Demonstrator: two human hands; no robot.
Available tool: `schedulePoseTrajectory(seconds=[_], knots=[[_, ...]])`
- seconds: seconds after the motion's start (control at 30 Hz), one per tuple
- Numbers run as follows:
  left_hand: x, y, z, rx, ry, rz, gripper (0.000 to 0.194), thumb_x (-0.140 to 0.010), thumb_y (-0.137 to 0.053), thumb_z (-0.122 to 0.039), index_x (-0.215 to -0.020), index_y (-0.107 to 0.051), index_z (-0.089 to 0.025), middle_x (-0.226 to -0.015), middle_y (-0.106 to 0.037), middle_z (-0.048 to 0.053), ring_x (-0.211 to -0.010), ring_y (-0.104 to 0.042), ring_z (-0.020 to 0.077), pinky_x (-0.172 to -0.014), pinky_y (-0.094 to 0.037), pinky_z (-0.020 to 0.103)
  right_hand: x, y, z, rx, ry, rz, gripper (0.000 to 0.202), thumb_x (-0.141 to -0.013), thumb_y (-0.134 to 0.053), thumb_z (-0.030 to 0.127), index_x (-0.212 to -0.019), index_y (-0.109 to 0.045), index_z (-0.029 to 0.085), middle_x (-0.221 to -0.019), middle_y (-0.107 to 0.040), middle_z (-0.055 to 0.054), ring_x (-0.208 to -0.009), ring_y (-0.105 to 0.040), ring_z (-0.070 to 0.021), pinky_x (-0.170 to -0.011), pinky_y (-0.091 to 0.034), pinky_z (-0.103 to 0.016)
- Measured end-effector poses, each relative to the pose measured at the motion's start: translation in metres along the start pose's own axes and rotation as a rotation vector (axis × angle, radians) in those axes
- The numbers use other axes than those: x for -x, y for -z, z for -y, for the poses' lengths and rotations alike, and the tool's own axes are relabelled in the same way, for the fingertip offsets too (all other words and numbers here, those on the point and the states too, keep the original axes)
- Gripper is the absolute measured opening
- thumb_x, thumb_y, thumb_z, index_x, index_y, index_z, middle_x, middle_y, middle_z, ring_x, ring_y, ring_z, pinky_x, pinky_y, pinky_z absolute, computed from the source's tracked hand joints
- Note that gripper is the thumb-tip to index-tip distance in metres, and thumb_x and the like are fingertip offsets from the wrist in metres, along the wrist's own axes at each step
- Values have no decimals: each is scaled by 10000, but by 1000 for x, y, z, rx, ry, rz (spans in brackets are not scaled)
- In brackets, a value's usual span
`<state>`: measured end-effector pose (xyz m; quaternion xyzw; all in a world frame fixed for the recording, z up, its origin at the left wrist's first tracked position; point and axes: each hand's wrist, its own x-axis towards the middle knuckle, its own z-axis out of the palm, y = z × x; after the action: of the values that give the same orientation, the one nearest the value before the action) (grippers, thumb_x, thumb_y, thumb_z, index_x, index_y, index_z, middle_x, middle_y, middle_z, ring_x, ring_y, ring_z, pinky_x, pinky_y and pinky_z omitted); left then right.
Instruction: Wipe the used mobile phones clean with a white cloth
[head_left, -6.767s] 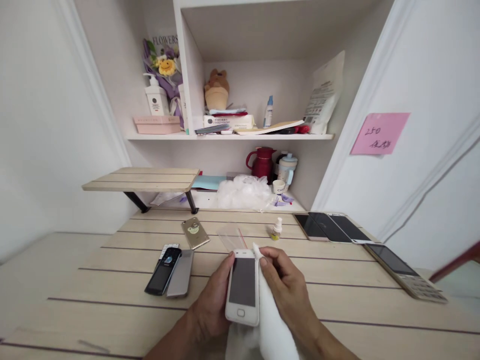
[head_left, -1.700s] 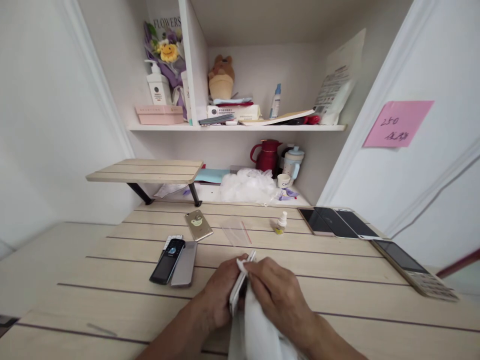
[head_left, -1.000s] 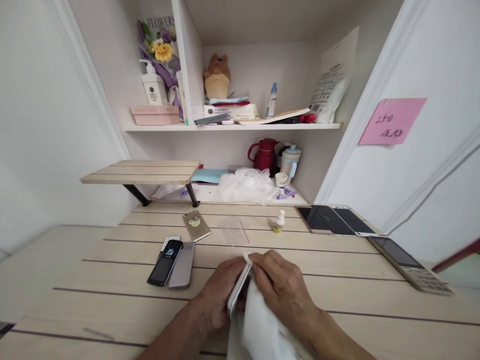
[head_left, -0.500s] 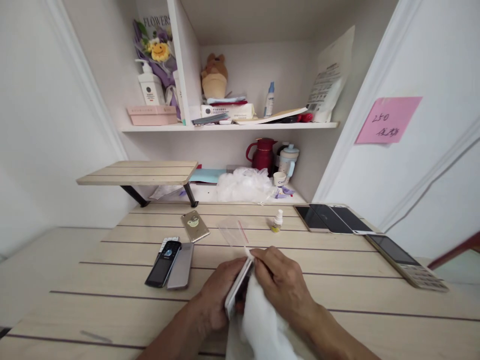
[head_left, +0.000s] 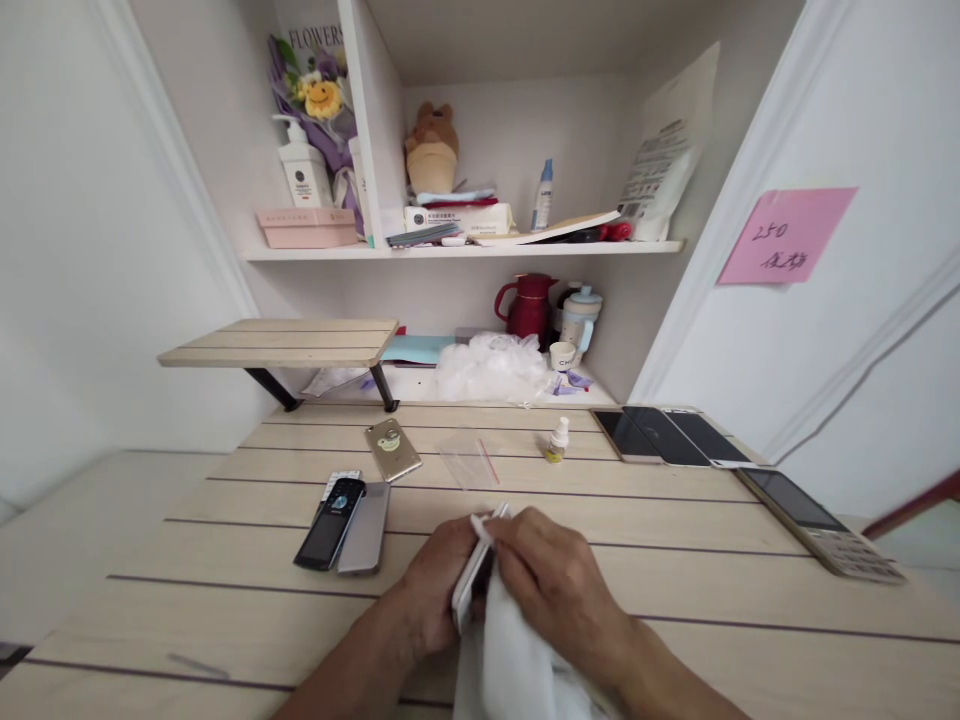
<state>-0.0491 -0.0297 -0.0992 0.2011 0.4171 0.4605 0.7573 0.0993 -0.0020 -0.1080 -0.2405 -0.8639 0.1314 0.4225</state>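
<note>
My left hand (head_left: 437, 580) is closed around a white-edged phone (head_left: 466, 588), which is tilted up with its narrow side toward me. Pinched in my right hand (head_left: 559, 570) is a white cloth (head_left: 510, 645); a tip of it sticks out past the fingers and lies against the phone's edge. The rest of the cloth hangs down toward the table's near side. Much of the phone's face is hidden by the cloth and my fingers.
Left lie a dark keypad phone (head_left: 328, 525), a grey phone (head_left: 365, 530) and a gold phone (head_left: 394, 450). Beyond my hands are a clear zip bag (head_left: 466, 460) and a small spray bottle (head_left: 557, 441). Several phones line the right, including a gold keypad phone (head_left: 817, 525).
My right hand has shifted the cloth tip along the phone's edge, down and to the left. The left hand still holds the phone, and the view has moved slightly.
</note>
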Motion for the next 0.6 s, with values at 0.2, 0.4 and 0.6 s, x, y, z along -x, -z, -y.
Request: schedulePoseTrajectory(seconds=[0.2, 0.4, 0.6], knots=[[1, 0, 1, -39, 5, -46, 276, -736, -725, -433, -752, -621, -178, -539, -550, -30, -434, -475, 115, -400, -284, 226, -2, 1, -10, 56, -97, -75, 273, -960, -445, 124, -1151, -628, 191, -840, -635, -61, -743, -639, -200, -699, -522, -334], [1, 1, -2, 15, 20, 13, 335, -719, -726, -373, -581, -476, -199, -506, -478, -43, -473, -456, 105, -472, -359, 233, 7, -4, 24, -33, 138, 89, 349, -938, -492, 130, -1272, -570, 198, -926, -653, -80, -779, -634, -192, -673, -532, -313], [4, -3, -2, -53, -12, -41, 291, -739, -712, -428, -693, -574, -175, -553, -524, -34, -459, -455, 99, -405, -283, 212, 0, -2, -3, -56, -135, -75, 264, -951, -473, 173, -1118, -670, 224, -834, -662, -50, -758, -644, -191, -733, -532, -326]])
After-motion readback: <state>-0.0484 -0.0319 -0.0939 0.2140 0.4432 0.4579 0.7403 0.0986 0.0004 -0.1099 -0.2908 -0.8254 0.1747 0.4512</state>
